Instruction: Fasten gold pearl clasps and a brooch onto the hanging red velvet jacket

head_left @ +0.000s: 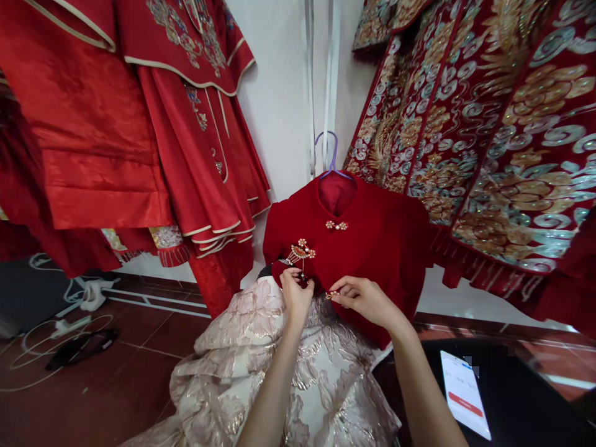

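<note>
A dark red velvet jacket (372, 248) hangs in front of me on a purple hanger (331, 155), over a pale gold brocade skirt (279, 366). A gold pearl clasp (336, 225) closes its collar, and a gold tasselled ornament (300, 252) hangs lower on its left chest. My left hand (295, 292) pinches the jacket's front edge just under that ornament. My right hand (365, 301) pinches a small gold button fastener (331, 295) at the same edge. Both hands are closed, a few centimetres apart.
Bright red gowns (139, 124) hang at the left, and heavily embroidered red and gold robes (488, 124) at the right. A lit phone (463, 391) lies on a dark surface at lower right. White cables (65, 323) and a black object lie on the red tile floor.
</note>
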`<move>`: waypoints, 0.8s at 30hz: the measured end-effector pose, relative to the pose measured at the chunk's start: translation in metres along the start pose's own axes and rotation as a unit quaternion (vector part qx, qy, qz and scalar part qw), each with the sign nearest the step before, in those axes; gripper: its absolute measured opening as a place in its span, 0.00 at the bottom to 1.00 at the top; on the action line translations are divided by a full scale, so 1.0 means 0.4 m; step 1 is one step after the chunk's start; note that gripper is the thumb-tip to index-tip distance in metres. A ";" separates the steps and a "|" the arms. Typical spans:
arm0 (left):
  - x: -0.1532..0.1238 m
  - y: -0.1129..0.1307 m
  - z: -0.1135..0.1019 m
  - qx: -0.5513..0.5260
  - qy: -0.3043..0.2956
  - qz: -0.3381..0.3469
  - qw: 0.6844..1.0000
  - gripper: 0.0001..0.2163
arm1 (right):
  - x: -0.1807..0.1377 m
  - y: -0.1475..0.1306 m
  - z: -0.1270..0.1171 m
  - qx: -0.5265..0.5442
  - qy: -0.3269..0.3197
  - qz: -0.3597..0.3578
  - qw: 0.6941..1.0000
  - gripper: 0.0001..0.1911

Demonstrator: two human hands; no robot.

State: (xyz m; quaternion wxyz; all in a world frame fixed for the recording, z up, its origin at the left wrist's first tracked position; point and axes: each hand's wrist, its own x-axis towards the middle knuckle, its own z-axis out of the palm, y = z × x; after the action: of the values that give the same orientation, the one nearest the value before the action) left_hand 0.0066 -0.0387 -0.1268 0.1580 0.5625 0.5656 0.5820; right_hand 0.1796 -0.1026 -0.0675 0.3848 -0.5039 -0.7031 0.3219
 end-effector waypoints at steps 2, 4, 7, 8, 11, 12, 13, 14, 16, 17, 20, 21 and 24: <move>-0.006 0.003 -0.004 0.053 -0.031 0.005 0.998 0.14 | 0.001 0.002 0.001 0.005 0.004 -0.009 1.000 0.09; -0.017 0.008 -0.006 0.096 -0.068 0.008 0.993 0.12 | 0.001 0.002 0.001 0.007 0.006 -0.017 1.000 0.09; -0.026 0.011 -0.004 0.105 -0.098 -0.005 0.990 0.11 | 0.000 0.001 -0.001 0.008 0.003 -0.018 1.000 0.10; -0.027 0.009 -0.003 0.091 -0.106 -0.016 0.990 0.11 | 0.001 0.001 -0.001 0.008 0.004 -0.017 1.000 0.10; -0.021 0.001 0.001 0.038 -0.116 -0.043 0.992 0.11 | 0.009 0.007 0.008 0.015 0.015 -0.016 1.000 0.09; -0.019 -0.001 0.001 0.026 -0.112 -0.045 0.992 0.10 | 0.015 0.012 0.015 0.023 0.019 -0.018 0.999 0.09; -0.017 -0.002 0.001 0.020 -0.104 -0.043 0.993 0.09 | 0.023 0.019 0.026 0.032 0.025 -0.023 0.999 0.09; -0.015 -0.002 0.001 0.018 -0.096 -0.041 0.994 0.07 | 0.033 0.028 0.038 0.042 0.034 -0.030 0.998 0.09; -0.012 0.001 0.000 0.017 -0.082 -0.041 0.996 0.06 | 0.054 0.050 0.070 0.058 0.070 -0.043 0.995 0.09; -0.011 0.002 -0.001 0.015 -0.076 -0.046 0.996 0.06 | 0.065 0.061 0.087 0.062 0.094 -0.047 0.993 0.09; -0.005 0.002 -0.002 -0.010 -0.057 -0.065 0.996 0.07 | 0.089 0.088 0.129 0.072 0.151 -0.048 0.985 0.10; -0.002 0.000 -0.001 -0.026 -0.051 -0.071 0.996 0.07 | 0.092 0.092 0.138 0.076 0.158 -0.048 0.983 0.11; 0.007 -0.009 0.001 -0.089 -0.030 -0.084 0.992 0.07 | 0.092 0.088 0.148 0.080 0.162 -0.051 0.982 0.11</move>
State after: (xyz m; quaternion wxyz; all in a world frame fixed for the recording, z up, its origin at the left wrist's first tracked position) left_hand 0.0046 -0.0350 -0.1285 0.2726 0.5135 0.5522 0.5976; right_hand 0.1374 -0.0611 -0.1183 0.5490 -0.4800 -0.6282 0.2712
